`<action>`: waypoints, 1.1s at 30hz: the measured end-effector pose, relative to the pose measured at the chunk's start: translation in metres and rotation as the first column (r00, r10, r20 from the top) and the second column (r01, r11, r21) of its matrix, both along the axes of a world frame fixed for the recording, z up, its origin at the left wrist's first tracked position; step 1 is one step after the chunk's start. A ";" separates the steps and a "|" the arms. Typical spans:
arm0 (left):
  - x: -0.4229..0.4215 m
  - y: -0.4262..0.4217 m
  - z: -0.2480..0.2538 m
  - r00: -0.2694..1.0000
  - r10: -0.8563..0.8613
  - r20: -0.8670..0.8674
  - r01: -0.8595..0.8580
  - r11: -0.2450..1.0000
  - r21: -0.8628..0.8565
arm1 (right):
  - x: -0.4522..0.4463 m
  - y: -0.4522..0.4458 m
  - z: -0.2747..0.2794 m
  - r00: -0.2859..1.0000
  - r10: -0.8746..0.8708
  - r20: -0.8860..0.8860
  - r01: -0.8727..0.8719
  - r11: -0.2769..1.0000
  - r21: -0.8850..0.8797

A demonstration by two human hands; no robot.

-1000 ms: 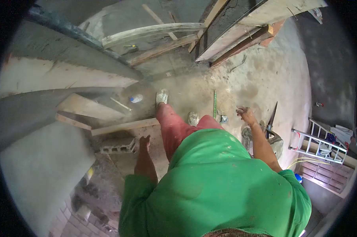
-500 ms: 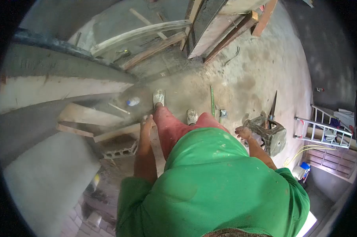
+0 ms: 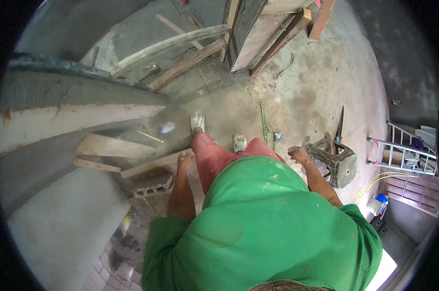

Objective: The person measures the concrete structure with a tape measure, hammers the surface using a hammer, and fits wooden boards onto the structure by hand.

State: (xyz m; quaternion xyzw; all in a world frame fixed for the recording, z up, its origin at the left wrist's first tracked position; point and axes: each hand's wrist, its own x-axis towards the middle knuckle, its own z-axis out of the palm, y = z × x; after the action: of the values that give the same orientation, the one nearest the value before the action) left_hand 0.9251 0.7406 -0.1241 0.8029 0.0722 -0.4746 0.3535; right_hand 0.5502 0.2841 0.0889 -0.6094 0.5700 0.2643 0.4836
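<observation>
My left hand (image 3: 185, 158) hangs beside my left thigh with nothing visible in it, its fingers loosely apart. Behind it lies a long wooden board (image 3: 154, 164), and a hollow concrete block (image 3: 154, 190) sits lower down. My right hand (image 3: 298, 154) is held out from my right side, its fingers loosely bent and apart, also bare. Nearest to it stands a dusty stool (image 3: 346, 169); a hand saw (image 3: 340, 123) points up from its far side. On the floor ahead are a thin green strip (image 3: 263, 121) and a small grey packet-like item (image 3: 278, 137).
A plastic bottle (image 3: 167, 127) and a short stick (image 3: 150, 136) lie to the left of my shoes. Planks (image 3: 190, 63) and upright timber (image 3: 282, 41) stand ahead. An aluminium ladder (image 3: 404, 154) and a yellow cable (image 3: 374, 184) are at the right.
The view has shifted slightly, so floor items appear a little to the right and lower or higher. Both hands stay at my sides, with nothing picked up.
</observation>
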 end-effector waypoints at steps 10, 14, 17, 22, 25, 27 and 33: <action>0.021 -0.005 0.048 0.972 -0.061 -0.229 0.052 0.998 -0.043 | 0.006 -0.002 -0.024 0.959 -0.167 0.227 0.173 0.985 -0.005; 0.065 -0.032 0.047 0.999 0.019 -0.032 -0.014 0.990 0.139 | 0.011 0.016 -0.031 0.962 -0.211 0.172 0.211 0.977 0.021; 0.115 -0.069 0.071 0.999 -0.041 -0.033 0.046 0.986 0.161 | -0.010 0.029 -0.053 0.968 -0.205 0.146 0.198 0.978 0.062; 0.144 -0.119 0.099 0.984 -0.141 0.108 0.125 0.982 0.140 | -0.048 0.033 -0.066 0.981 -0.061 0.184 0.057 0.998 0.028; 0.117 -0.127 0.104 0.991 -0.047 0.122 0.041 0.998 0.057 | -0.055 0.032 -0.056 0.965 -0.163 0.203 0.165 0.986 0.008; 0.109 -0.124 0.094 0.982 -0.176 0.065 0.172 0.983 0.061 | -0.049 0.030 -0.049 0.934 -0.311 0.175 0.318 0.948 -0.013; 0.132 -0.110 0.074 0.753 -0.639 -0.157 0.658 0.737 0.158 | -0.041 0.060 -0.052 0.964 -0.224 0.146 0.260 0.914 -0.311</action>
State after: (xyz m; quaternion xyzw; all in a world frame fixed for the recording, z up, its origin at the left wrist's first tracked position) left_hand 1.0573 0.6311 -0.0500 0.7865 -0.1476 -0.5945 0.0784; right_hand 0.5092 0.3441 0.0365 -0.6192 0.6503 0.0710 0.4344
